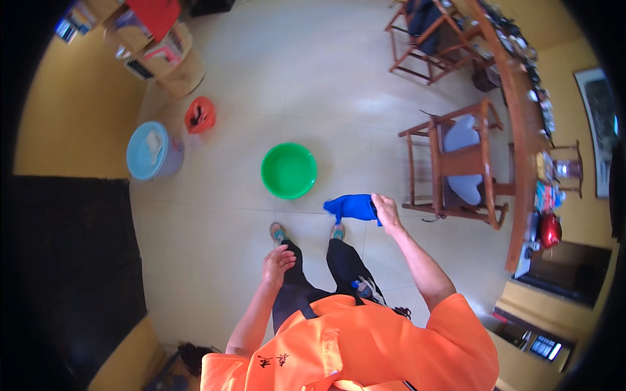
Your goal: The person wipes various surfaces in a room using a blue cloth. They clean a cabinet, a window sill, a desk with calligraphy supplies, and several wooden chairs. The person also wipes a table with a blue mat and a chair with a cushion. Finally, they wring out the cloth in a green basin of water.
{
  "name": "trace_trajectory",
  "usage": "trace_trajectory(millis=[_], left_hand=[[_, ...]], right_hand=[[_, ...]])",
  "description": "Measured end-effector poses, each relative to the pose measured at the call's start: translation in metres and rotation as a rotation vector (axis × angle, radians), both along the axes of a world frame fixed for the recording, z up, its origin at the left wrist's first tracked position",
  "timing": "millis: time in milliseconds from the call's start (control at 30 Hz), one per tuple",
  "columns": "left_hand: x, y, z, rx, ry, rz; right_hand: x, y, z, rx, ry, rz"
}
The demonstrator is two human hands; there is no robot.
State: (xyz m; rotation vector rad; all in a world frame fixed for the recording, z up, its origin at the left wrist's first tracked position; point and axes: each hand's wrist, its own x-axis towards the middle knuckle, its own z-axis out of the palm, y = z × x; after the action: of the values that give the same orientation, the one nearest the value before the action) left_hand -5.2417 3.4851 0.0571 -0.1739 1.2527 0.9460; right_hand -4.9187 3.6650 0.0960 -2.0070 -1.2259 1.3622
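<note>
A blue cloth (354, 207) hangs from my right hand (387, 212), which is closed round its right end. The cloth's loose end trails off to the left, above the floor near my right foot. My left hand (279, 263) is held low in front of my left leg, with its fingers loosely stretched and nothing in them. A green plastic basin (289, 171) stands on the floor ahead of my feet, to the left of the cloth. No contents show inside it.
A light blue bucket (171, 160) with a white cloth in it stands at the left, beside a small red bin (200, 115). Wooden chairs (460, 160) line a long wooden table (520, 176) at the right. A shelf (177, 77) stands at the far left.
</note>
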Motion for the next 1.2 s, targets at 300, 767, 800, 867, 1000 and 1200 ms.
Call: trace_trajectory(millis=[300, 767, 800, 867, 1000, 1200], left_hand=[[0.0, -0.001, -0.044, -0.077, 0.132, 0.214], [-0.003, 0.085, -0.283, 0.112, 0.279, 0.086], [-0.008, 0.101, -0.302, 0.114, 0.321, 0.045], [-0.019, 0.131, -0.334, 0.11, 0.386, -0.029], [-0.037, 0.161, -0.399, 0.214, 0.438, -0.111], [-0.054, 0.216, -0.456, 0.589, 1.012, -0.531]], right_hand=[[-0.097, 0.106, -0.05, -0.141, 0.316, 0.328], [-0.18, 0.143, -0.448, 0.087, -0.342, 0.682], [-0.186, 0.139, -0.481, 0.122, -0.366, 0.674], [-0.198, 0.128, -0.529, 0.183, -0.429, 0.67], [-0.214, 0.121, -0.583, 0.099, -0.611, 0.871], [-0.215, 0.11, -0.629, 0.222, -0.691, 1.138]])
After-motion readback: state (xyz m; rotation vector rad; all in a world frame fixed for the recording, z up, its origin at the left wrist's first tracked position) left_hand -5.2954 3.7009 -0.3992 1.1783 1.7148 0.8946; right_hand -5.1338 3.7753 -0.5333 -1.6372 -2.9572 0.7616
